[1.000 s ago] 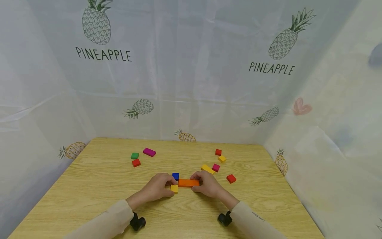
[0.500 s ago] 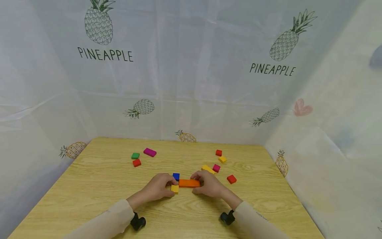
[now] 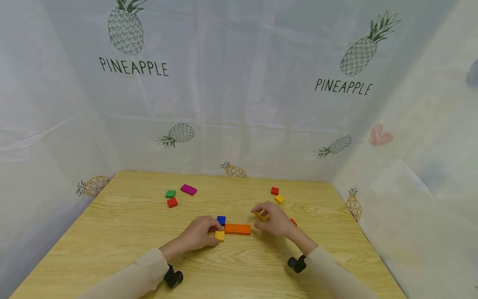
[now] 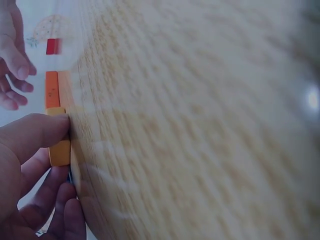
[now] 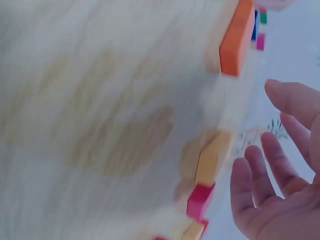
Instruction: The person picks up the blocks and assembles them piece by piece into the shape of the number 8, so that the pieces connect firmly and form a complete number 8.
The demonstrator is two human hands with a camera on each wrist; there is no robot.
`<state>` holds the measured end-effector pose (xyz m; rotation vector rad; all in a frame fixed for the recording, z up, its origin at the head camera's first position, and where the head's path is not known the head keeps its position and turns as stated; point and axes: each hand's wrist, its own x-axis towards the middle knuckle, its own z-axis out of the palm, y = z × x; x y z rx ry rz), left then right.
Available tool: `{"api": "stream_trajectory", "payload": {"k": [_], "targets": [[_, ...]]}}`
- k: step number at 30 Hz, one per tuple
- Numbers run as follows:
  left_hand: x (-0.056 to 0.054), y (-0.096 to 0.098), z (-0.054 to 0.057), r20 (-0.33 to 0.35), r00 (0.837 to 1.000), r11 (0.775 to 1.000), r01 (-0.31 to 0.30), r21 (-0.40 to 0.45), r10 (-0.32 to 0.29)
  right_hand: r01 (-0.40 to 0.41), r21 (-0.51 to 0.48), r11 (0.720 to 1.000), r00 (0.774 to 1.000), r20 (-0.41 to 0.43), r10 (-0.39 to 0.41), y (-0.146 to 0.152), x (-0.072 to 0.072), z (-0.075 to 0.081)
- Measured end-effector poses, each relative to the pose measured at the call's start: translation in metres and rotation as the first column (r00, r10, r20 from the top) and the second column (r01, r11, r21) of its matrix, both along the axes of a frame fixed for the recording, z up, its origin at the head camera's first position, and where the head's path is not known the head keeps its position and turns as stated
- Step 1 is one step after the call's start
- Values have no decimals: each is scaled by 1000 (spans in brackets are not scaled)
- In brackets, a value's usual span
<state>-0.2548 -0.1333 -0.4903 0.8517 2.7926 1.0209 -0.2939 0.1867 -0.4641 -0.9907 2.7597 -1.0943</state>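
Observation:
In the head view my left hand (image 3: 198,234) pinches a small yellow block (image 3: 219,236) between thumb and fingers. A blue block (image 3: 221,220) sits just beyond those fingertips. To its right lies a long orange block (image 3: 237,229), flat on the table, its left end close to the blue and yellow ones. My right hand (image 3: 275,220) hovers over a longer yellow block (image 3: 261,216), which it partly covers. In the right wrist view its fingers are spread and hold nothing, with the longer yellow block (image 5: 212,157) and a pink block (image 5: 201,201) below them.
Green (image 3: 170,194), red (image 3: 172,202) and magenta (image 3: 188,189) blocks lie at the back left of the wooden table (image 3: 130,224). On the right are a red block (image 3: 274,190), a yellow one (image 3: 279,199) and another red one (image 3: 293,222), partly hidden. A printed curtain (image 3: 239,99) surrounds the table.
My right hand has let go of the orange block's right end and moved right and away from me, over the longer yellow block. The left hand keeps its grip in place.

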Motion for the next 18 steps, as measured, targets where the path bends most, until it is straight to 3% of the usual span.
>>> {"api": "stream_trajectory", "payload": {"k": [6,18], "targets": [[0,0,-2,11,1000,1000,-8,3,8,85,36,996,993,-89,-81,20,-12,2],[-2,-1,-4,22,1000,1000,-8,12,8,254,149,956,966,-89,-243,43,-33,-4]]}}
